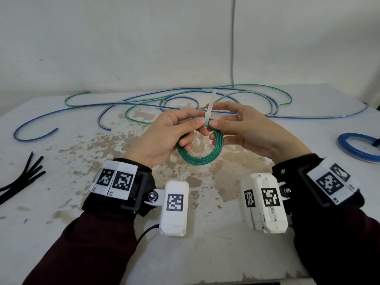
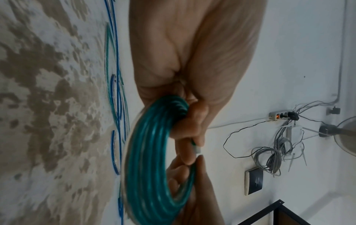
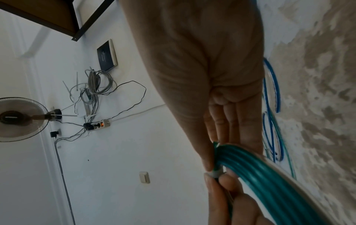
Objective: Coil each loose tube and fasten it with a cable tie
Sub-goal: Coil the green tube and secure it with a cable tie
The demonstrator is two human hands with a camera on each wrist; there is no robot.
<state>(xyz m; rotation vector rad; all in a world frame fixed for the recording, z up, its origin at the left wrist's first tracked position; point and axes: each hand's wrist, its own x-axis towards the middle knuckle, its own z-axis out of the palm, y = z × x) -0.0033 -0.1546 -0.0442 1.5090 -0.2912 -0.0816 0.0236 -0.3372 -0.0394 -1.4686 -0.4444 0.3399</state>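
Note:
A green coiled tube (image 1: 203,156) hangs above the table's middle, held between both hands. A white cable tie (image 1: 209,112) wraps the coil's top, its tail pointing up. My left hand (image 1: 174,132) grips the coil's left side, thumb and forefinger pinching at the tie's head. My right hand (image 1: 230,124) pinches the tie and the coil from the right. The left wrist view shows the green coil (image 2: 154,152) in the fingers with the tie's head (image 2: 197,150). In the right wrist view the coil (image 3: 260,175) meets the tie (image 3: 215,173) at the fingertips.
Loose blue and green tubes (image 1: 164,101) sprawl across the back of the worn white table (image 1: 102,233). A blue coiled tube (image 1: 357,149) lies at the right edge. Several black cable ties (image 1: 22,177) lie at the left edge. A wall stands behind.

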